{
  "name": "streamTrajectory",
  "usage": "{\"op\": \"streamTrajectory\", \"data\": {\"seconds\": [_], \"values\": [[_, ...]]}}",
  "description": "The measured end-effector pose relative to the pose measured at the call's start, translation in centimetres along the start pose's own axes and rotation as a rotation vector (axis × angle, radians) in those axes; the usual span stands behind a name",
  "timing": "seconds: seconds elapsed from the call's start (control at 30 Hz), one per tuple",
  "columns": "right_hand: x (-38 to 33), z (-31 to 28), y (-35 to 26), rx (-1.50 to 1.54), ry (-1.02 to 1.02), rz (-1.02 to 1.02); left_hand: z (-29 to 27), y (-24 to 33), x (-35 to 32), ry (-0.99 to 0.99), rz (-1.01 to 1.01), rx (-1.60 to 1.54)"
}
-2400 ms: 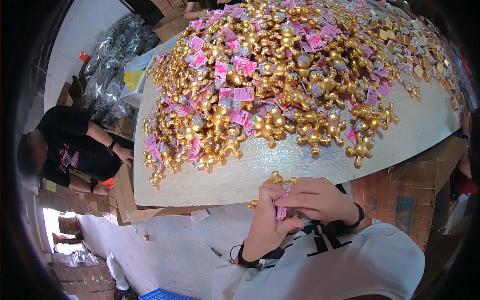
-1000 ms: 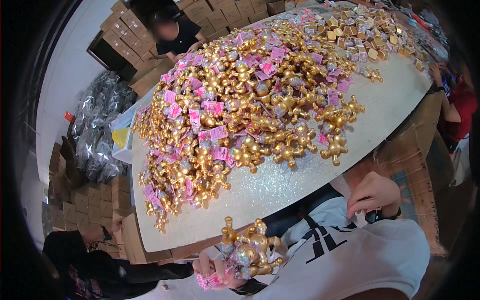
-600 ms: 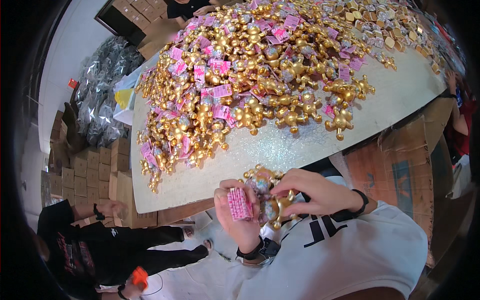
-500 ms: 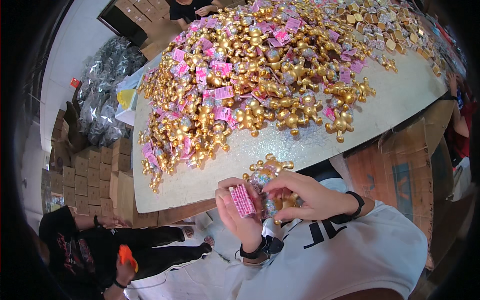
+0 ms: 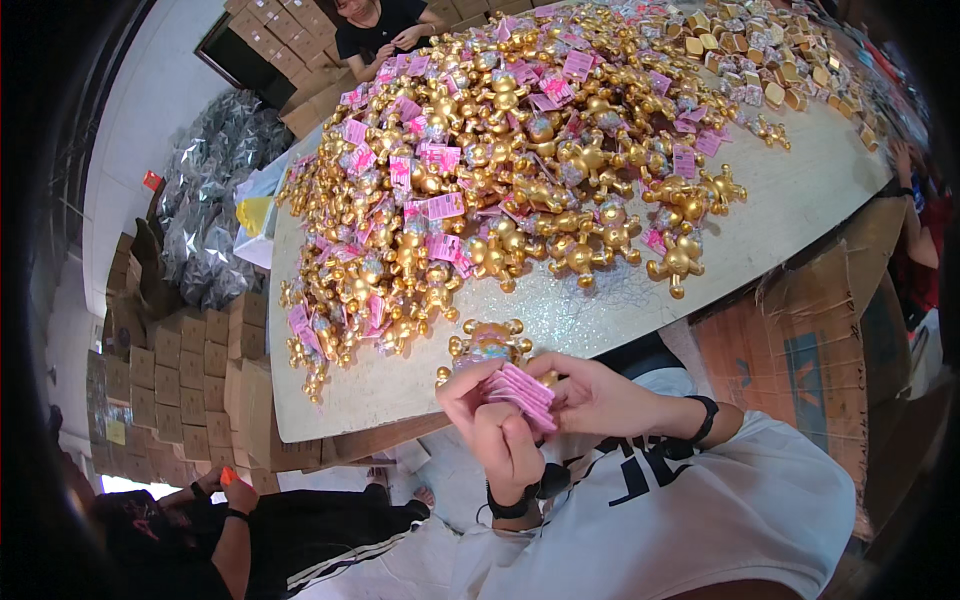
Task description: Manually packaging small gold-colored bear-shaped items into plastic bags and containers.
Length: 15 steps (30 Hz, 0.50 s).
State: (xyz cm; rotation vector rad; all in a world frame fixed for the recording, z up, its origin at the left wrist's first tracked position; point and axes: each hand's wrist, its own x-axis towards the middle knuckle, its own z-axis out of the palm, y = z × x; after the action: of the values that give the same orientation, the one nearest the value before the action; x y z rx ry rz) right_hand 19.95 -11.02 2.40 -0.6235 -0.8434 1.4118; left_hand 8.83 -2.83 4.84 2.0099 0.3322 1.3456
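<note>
My left hand (image 5: 497, 440) is closed on a fanned stack of pink tag cards (image 5: 520, 392), held close above the table's near edge. At the right edge of that stack, my right hand (image 5: 600, 398) has its fingers bent and closed; what they grip is hidden. Just beyond both hands is a gold bear-shaped figure (image 5: 484, 343) with a clear, bead-filled middle; its lower part is covered by the hands and cards. Past it on the table lies a large heap of similar gold figures (image 5: 500, 180), many with pink tags attached.
The pale table (image 5: 380, 385) has a curved edge. Gold-and-clear blocks (image 5: 770, 60) lie at its far right. Cardboard boxes (image 5: 185, 385) are stacked at left, near silvery plastic bags (image 5: 215, 190). Co-workers are at the far side (image 5: 385, 30), lower left (image 5: 190, 530) and right edge.
The tag stack has turned in my left hand and is now fanned. My right hand has moved from the figure to the stack's edge. The figure now shows beyond the hands.
</note>
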Motion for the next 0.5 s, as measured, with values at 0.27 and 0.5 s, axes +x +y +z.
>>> {"op": "streamTrajectory", "data": {"seconds": [0.27,0.5], "values": [[-1.1,-1.2,-1.4,0.302,-0.004,0.085,-0.3,-0.9,0.1,0.151,-0.162,-0.378],[-4.7,-5.7,-4.4,-0.283,0.055,0.046,-3.1,0.2,0.8,0.222,-0.483,-1.065]]}}
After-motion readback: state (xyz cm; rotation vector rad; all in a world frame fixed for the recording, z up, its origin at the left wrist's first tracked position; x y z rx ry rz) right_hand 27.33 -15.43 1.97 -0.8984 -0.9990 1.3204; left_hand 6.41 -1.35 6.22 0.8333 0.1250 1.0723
